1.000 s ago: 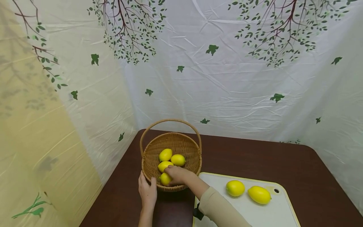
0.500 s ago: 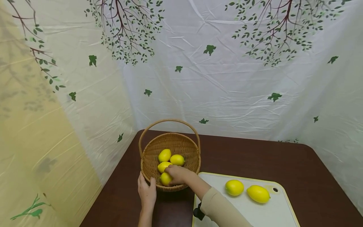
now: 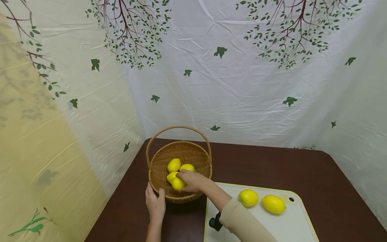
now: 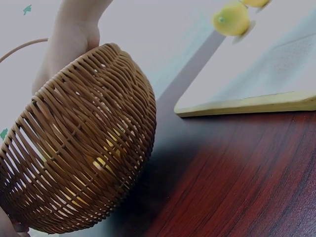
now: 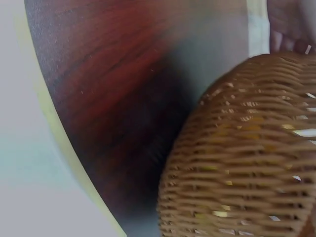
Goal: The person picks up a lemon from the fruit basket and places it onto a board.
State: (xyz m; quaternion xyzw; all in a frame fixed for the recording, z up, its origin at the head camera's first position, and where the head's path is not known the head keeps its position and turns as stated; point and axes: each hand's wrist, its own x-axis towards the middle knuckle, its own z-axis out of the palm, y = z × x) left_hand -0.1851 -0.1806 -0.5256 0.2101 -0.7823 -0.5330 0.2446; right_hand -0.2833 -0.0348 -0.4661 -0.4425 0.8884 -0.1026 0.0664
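Lemons (image 3: 174,165) lie split between a wicker basket (image 3: 191,153) and a white cutting board (image 3: 290,228) on the dark tabletop (image 3: 184,225). Three sit loose in the basket, close together; the right hand (image 3: 193,181) reaches in over the near side and grips a fourth lemon (image 3: 178,184), its underside hidden. The left hand (image 3: 156,202) holds the basket by its near left rim. Two lemons rest just beside each other on the board, apart.

The work looks partway: two fruits on the board, four within the basket, the gripped one not yet released. Whether lemons are going in or coming out, these views cannot settle, so what is left stays uncertain.
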